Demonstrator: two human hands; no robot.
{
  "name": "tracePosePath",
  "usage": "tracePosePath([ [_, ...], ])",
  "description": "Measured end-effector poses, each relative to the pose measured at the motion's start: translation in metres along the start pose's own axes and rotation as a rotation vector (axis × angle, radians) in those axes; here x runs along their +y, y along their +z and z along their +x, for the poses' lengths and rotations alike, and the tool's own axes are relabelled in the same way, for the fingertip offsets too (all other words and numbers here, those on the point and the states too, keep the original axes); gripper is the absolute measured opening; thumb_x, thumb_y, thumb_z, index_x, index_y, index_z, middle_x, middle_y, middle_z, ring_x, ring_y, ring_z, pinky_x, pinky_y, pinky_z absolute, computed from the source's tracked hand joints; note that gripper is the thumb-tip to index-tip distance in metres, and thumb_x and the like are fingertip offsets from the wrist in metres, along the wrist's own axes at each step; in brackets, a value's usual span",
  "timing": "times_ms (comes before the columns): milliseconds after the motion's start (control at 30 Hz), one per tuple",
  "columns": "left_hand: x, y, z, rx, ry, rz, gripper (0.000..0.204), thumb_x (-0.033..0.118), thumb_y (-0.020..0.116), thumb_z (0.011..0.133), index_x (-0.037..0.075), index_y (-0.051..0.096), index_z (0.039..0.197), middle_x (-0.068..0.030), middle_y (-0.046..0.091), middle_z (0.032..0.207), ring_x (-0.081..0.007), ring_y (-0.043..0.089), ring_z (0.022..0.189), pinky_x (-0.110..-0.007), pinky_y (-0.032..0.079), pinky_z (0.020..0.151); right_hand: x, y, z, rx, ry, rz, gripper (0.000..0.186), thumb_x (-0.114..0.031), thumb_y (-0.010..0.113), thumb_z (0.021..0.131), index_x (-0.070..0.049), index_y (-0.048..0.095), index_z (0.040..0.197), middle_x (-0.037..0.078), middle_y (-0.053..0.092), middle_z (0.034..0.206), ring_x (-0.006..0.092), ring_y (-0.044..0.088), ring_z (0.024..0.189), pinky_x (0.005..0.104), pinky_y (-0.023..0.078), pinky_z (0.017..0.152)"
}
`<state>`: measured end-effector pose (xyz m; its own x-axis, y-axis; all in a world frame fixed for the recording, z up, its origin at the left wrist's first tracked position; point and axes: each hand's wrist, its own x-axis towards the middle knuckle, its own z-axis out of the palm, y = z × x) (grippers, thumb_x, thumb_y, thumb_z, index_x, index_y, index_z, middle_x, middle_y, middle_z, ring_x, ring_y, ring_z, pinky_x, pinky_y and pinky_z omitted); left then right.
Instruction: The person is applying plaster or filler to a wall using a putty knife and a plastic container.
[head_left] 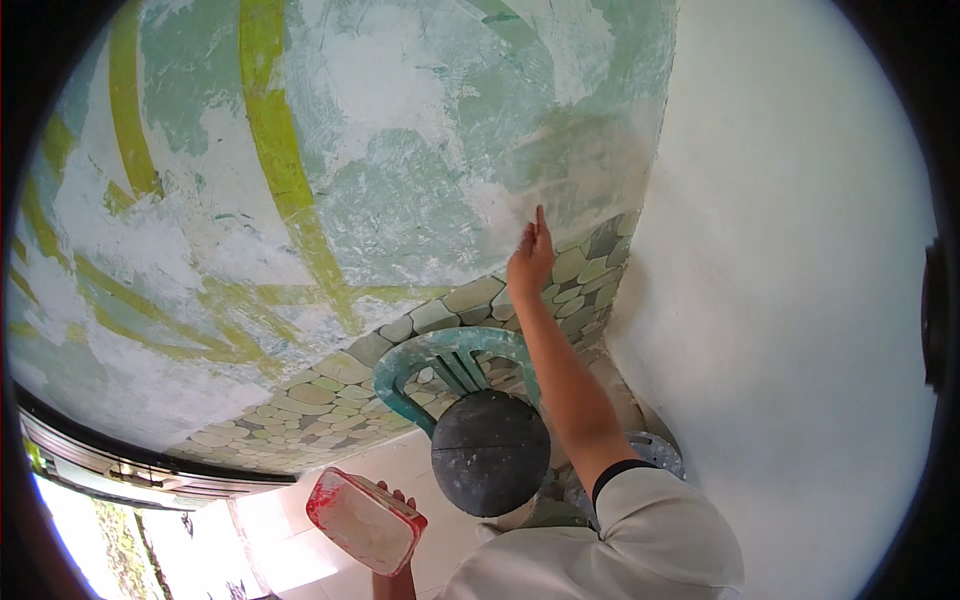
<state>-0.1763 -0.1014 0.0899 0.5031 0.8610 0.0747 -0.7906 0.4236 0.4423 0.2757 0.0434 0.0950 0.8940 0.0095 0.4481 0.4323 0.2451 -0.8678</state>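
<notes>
My left hand [398, 498], low in view, is closed round the side of a red-rimmed plastic tub [325, 500]. White paste [370, 525] coats the inside of the tub. My right arm reaches up to the painted wall [410, 130], which carries uneven white patches over pale green and yellow-green stripes. At the wall's lower right, my right hand [530, 262] has its fingers drawn together, one pointing up. Whatever lies between those fingers is hidden. Around that hand the wall shows a beige, smeared-looking patch [580, 165].
A green plastic chair [405, 362] stands below the wall, with a round black white-specked thing [490, 452] before it. Pebble-like tiling [330, 385] edges the wall's base. A plain white wall [780, 250] rises on the right. A perforated grey item [655, 452] sits beside my right arm.
</notes>
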Motion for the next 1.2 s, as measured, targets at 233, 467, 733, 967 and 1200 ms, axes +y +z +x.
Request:
tracePosePath([
  [233, -0.01, -0.06, 0.001, 0.096, -0.026, -0.116, 0.078, 0.062, 0.049, 0.086, 0.017, 0.027, 0.146, -0.0152, 0.038, 0.143, -0.0363, 0.043, 0.127, -0.053, 0.031, 0.107, -0.046, 0.06, -0.107, -0.356, -0.308, 0.022, 0.038, -0.014, 0.046, 0.097, -0.004, 0.047, 0.134, 0.015, 0.054, 0.132, 0.0322, 0.051, 0.121, 0.0361, 0.043, 0.097],
  [467, 0.015, -0.022, -0.008, -0.058, -0.049, -0.006, 0.071, 0.052, 0.053, 0.089, 0.015, 0.03, 0.144, -0.0126, 0.037, 0.144, -0.0352, 0.041, 0.129, -0.055, 0.027, 0.111, -0.128, -0.013, -0.122, -0.887, 1.093, 1.19, 0.035, -0.028, 0.054, 0.094, -0.01, 0.051, 0.124, 0.008, 0.061, 0.116, 0.0244, 0.061, 0.102, 0.0437, 0.054, 0.08],
  [733, 0.062, -0.08, 0.01, 0.064, -0.152, -0.295, 0.069, 0.057, 0.05, 0.087, 0.012, 0.038, 0.139, -0.0132, 0.049, 0.134, -0.0367, 0.047, 0.122, -0.056, 0.031, 0.107, -0.188, -0.03, -0.181, -0.955, 1.311, 1.153, 0.04, -0.028, 0.056, 0.093, -0.009, 0.047, 0.128, 0.007, 0.059, 0.12, 0.0254, 0.058, 0.109, 0.0466, 0.052, 0.078],
  [967, 0.069, -0.097, 0.076, -0.766, -0.06, -0.943, 0.078, 0.062, 0.053, 0.082, 0.015, 0.034, 0.142, -0.014, 0.048, 0.134, -0.0387, 0.052, 0.115, -0.058, 0.035, 0.102, -0.212, -0.034, -0.215, -0.955, 1.09, 1.049, 0.041, -0.022, 0.059, 0.092, -0.007, 0.047, 0.128, 0.008, 0.058, 0.121, 0.0263, 0.058, 0.11, 0.0464, 0.055, 0.077],
  [1200, 0.143, -0.117, 0.03, -0.045, -0.142, -0.247, 0.074, 0.06, 0.049, 0.087, 0.017, 0.03, 0.144, -0.0148, 0.044, 0.139, -0.0386, 0.049, 0.12, -0.059, 0.035, 0.103, -0.143, -0.052, -0.158, -0.509, 0.685, 0.608, 0.039, -0.018, 0.055, 0.094, -0.005, 0.046, 0.13, 0.008, 0.056, 0.12, 0.0216, 0.06, 0.103, 0.0401, 0.056, 0.078],
])
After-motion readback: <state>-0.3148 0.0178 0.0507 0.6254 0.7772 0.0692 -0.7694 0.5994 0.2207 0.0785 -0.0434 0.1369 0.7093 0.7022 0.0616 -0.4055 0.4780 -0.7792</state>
